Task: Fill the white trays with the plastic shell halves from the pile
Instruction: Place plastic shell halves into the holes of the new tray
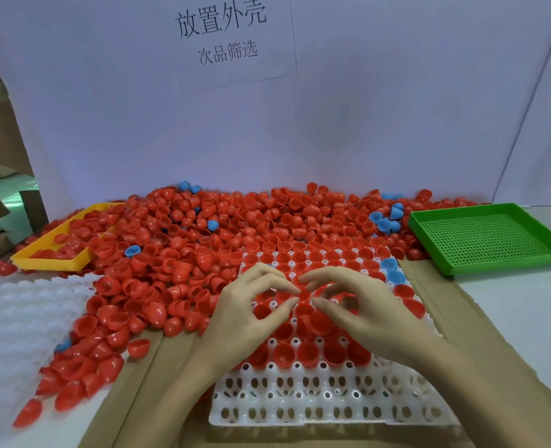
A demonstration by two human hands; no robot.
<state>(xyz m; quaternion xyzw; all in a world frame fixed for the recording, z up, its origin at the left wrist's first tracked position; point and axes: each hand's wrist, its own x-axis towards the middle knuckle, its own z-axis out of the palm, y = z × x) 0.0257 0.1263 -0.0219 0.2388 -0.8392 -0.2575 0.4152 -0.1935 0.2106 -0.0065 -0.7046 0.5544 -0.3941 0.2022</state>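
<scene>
Nearest me, below my fingers, the white tray [300, 405] keeps empty cups; red shell halves [313, 321] fill the rows under and beyond them, the pile [203, 240] farther off. Left hand [245, 315] and right hand [361, 308] hover loosely curled, pinching nothing. Halves look light, stiff, slick: take one by its rim.

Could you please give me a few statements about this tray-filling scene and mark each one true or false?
1. The green tray holds no shells. True.
2. The white tray is completely filled. False: its nearest rows are empty.
3. Blue shells sit in the white tray's far right corner. True.
4. The yellow tray stands to the right of the pile. False: it is on the left.
5. Both hands, left hand and right hand, are over the white tray. True.
</scene>
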